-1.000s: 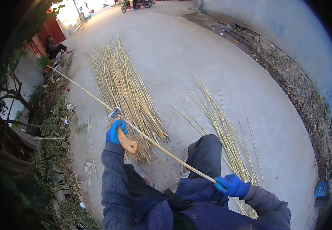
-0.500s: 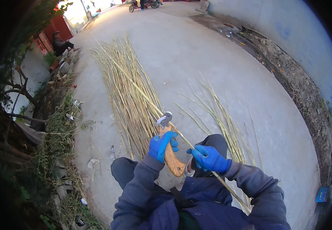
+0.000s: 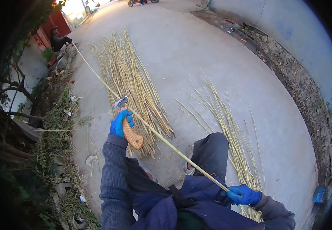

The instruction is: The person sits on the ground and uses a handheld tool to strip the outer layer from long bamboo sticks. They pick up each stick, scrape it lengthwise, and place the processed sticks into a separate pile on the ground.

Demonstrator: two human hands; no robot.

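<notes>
Left of centre, a tool (image 3: 134, 139) is gripped in the left hand (image 3: 119, 123); at lower right, a stalk (image 3: 189, 160) is clasped by the right hand (image 3: 243, 194).

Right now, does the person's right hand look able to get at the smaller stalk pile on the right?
Probably yes: the right hand appears over the near end of the smaller stalk pile with nothing visible between, though it would likely first release the long stalk it grips.
</notes>
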